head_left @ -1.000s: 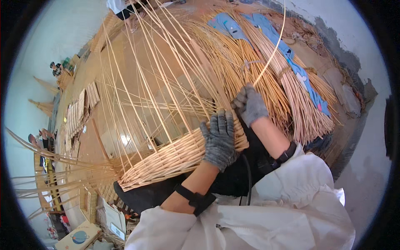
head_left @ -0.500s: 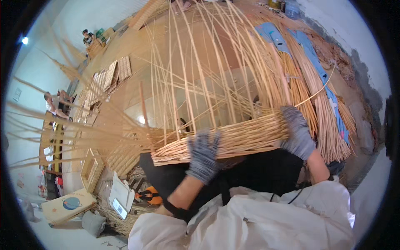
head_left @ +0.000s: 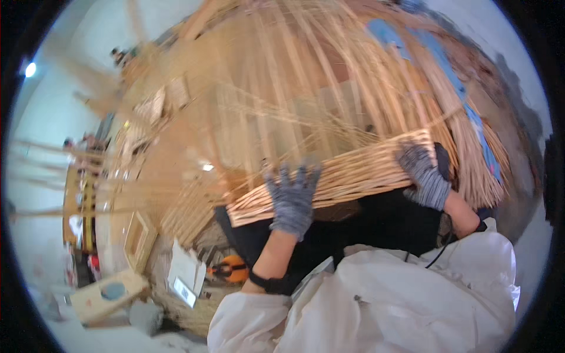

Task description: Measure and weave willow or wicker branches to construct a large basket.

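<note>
A pale woven wicker basket section (head_left: pixel 353 176) lies across my lap on black cloth (head_left: pixel 376 217), its right end higher in the picture. Long upright rods (head_left: pixel 329 82) rise from it, smeared by motion. My gloved left hand (head_left: pixel 294 200) rests on the weave's left part with fingers spread. My gloved right hand (head_left: pixel 422 175) grips the weave near its right end, fingers over the face and thumb low.
Rod bundles with blue cloth (head_left: pixel 477 159) lie at the right. At the left are woven panels (head_left: pixel 165 100), a wicker frame (head_left: pixel 141 241), a cardboard box (head_left: pixel 106 294) and an orange-handled tool (head_left: pixel 232 269). Two blurred people (head_left: pixel 82 147) (head_left: pixel 120 59) sit farther back.
My right hand has left the single long rod it held and is now on the weave. My left hand is farther left along it. The basket's right end has risen, and the view has shifted.
</note>
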The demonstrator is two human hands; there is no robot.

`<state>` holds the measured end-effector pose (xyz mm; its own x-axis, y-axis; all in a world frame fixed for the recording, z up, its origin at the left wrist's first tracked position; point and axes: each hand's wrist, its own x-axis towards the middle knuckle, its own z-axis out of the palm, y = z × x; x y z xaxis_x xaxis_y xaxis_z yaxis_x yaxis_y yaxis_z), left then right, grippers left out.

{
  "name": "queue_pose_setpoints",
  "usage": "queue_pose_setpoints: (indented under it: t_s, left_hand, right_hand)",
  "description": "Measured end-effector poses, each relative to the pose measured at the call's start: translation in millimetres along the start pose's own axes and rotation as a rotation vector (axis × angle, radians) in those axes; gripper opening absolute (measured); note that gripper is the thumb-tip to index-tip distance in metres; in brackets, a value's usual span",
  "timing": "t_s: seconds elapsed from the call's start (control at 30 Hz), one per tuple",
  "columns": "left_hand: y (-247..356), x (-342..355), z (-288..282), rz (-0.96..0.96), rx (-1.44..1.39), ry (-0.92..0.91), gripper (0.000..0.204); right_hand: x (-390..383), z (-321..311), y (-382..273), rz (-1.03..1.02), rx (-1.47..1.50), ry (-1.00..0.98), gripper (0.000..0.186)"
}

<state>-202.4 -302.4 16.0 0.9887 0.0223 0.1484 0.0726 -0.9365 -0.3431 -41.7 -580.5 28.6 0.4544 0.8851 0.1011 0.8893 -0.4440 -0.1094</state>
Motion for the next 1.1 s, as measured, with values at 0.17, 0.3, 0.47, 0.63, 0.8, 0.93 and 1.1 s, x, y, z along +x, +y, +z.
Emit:
queue_pose_setpoints:
  t_s: [0.17,0.3,0.47,0.63,0.8,0.93,1.1]
  left_hand:
    - [16,1,1,0.017,-0.446,0.055,0.099]
    - [55,44,-31,-0.019,-0.21,-0.028,0.096]
    - [72,61,-22,0.098,-0.18,0.065,0.096]
    - [75,56,-26,0.022,-0.187,0.067,0.101]
    - [83,72,-32,0.091,-0.272,0.055,0.097]
    - [73,66,-33,-0.018,-0.292,-0.072,0.094]
    - [77,70,-39,-0.059,-0.365,-0.074,0.097]
  right_hand:
    - [-133,9,25,0.114,0.849,-0.526,0.04]
    - [-292,108,99,0.538,0.485,-1.219,0.032]
    - [-353,219,132,1.118,0.39,-0.888,0.028]
    - [-268,294,136,1.138,0.434,-0.426,0.031]
    - [-222,391,158,1.503,0.548,-0.288,0.035]
    - [-197,409,108,1.333,0.295,-0.251,0.025]
    - [-376,431,152,0.706,-0.277,-0.275,0.033]
